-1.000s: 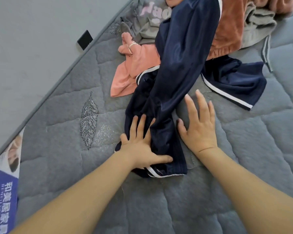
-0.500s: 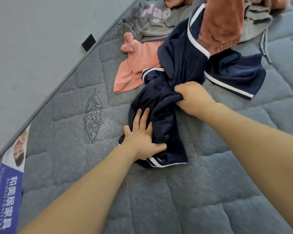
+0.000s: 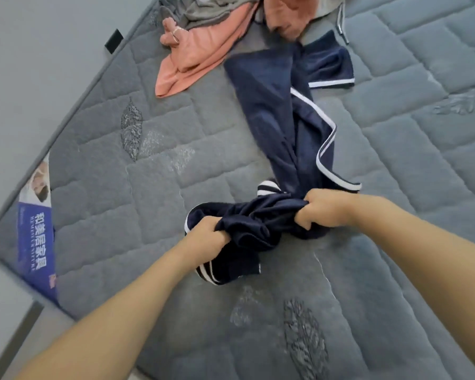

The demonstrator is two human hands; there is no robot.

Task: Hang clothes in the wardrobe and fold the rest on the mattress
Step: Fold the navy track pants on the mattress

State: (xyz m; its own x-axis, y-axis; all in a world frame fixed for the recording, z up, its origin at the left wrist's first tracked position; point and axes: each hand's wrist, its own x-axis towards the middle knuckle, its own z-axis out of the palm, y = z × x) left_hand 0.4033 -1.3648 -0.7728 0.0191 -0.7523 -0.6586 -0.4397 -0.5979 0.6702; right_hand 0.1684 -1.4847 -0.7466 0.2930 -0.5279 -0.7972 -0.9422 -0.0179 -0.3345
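Left hand (image 3: 207, 231) fisted tight on the near bunched end of the navy track pants (image 3: 280, 138), right hand (image 3: 325, 208) clenched around the same bunch a bit further along, cloth gathered into a rope between the two. Both full, nothing loose in either.

Everything placed off the mattress (image 3: 395, 187), since that's the one big thing here: pants running up the middle of it, near end scrunched at the hands, far end with its white stripes reaching toward the top edge of the mattress and fanning out flat-ish there. Coral top (image 3: 200, 58) crumpled just beside the far end of the pants, nearer the mattress's left edge. Grey hoodie (image 3: 203, 9) and a fuzzy orange piece (image 3: 288, 15) heaped right at the top of the mattress, touching the coral one.

Progress-wise, honestly barely started, going by this. No folded stack anywhere on the mattress, no wardrobe or hanger in sight, so can't say whether anything's been hung. Pants only grabbed and bunched, not laid flat or creased yet. Still left, as a guess: straighten these, fold, then work through the heap of at least three more pieces.
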